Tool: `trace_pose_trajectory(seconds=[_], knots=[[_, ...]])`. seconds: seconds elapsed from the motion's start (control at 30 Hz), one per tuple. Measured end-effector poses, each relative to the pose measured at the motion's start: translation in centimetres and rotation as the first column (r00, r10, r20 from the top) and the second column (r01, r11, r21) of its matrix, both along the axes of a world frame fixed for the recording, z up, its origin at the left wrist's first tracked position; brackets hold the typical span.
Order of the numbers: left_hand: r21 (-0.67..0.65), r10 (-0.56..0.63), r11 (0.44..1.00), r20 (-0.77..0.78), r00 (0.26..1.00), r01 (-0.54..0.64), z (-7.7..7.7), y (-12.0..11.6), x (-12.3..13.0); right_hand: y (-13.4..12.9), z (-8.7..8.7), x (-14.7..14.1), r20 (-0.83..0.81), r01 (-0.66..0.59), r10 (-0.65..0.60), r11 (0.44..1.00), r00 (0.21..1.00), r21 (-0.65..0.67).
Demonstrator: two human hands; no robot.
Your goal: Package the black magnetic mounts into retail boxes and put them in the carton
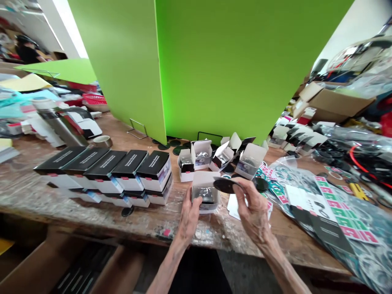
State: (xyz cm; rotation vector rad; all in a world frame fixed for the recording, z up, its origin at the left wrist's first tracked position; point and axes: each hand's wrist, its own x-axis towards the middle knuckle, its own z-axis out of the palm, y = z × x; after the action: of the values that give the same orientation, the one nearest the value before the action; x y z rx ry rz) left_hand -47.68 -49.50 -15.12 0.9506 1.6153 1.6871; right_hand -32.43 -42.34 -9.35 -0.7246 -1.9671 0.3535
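Note:
My left hand [189, 210] grips the left side of a small white carton [209, 208] with its lid raised, the thumb over its edge. Inside the carton lies something dark in clear plastic wrap [206, 195]. Between the thumb and fingers of my right hand [252, 204] is a thin black disc [225, 185], tilted just above the carton's right side. Behind the carton stand several more open white boxes [251, 159] with wrapped contents. White paper slips [234, 206] lie on the table under my right hand.
Closed black-and-white boxes [104, 167] stand stacked in two layers at left. Green panels [214, 69] rise behind the table. A steel flask [65, 126] and a tape roll [103, 141] are at far left. Plastic bags with stickers [346, 212] and printed leaflets [318, 220] cover the right.

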Motion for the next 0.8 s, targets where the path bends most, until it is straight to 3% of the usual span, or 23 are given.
trace_pose_trajectory(seconds=[0.13, 0.23, 0.37, 0.57, 0.67, 0.8], knots=[[-0.065, 0.059, 0.996, -0.033, 0.998, -0.061, -0.4, 0.7, -0.1, 0.6, -1.6, -3.6, 0.165, -0.22, 0.197, 0.966, 0.966, 0.138], [-0.077, 0.077, 0.994, -0.047, 0.996, -0.081, -0.9, 0.8, -0.4, 1.4, -3.0, -4.8, 0.285, -0.214, 0.151, 0.955, 0.947, 0.206], [-0.063, 0.111, 0.991, -0.081, 0.991, -0.116, -1.3, 0.6, -0.3, 1.1, -4.0, -4.6, 0.267, -0.16, 0.085, 0.949, 0.96, 0.273], [-0.067, 0.09, 0.993, -0.086, 0.992, -0.096, -1.6, -0.1, 0.2, 1.3, -5.5, -4.0, 0.323, -0.138, -0.018, 0.881, 0.946, 0.452], [-0.063, 0.069, 0.995, -0.099, 0.993, -0.075, -1.7, -0.2, 0.1, 1.7, -5.4, -4.3, 0.324, -0.152, -0.004, 0.878, 0.946, 0.454], [-0.053, 0.047, 0.997, -0.094, 0.994, -0.052, -1.6, -0.2, -0.1, 1.0, -3.8, -4.5, 0.403, -0.178, 0.017, 0.914, 0.915, 0.364]])
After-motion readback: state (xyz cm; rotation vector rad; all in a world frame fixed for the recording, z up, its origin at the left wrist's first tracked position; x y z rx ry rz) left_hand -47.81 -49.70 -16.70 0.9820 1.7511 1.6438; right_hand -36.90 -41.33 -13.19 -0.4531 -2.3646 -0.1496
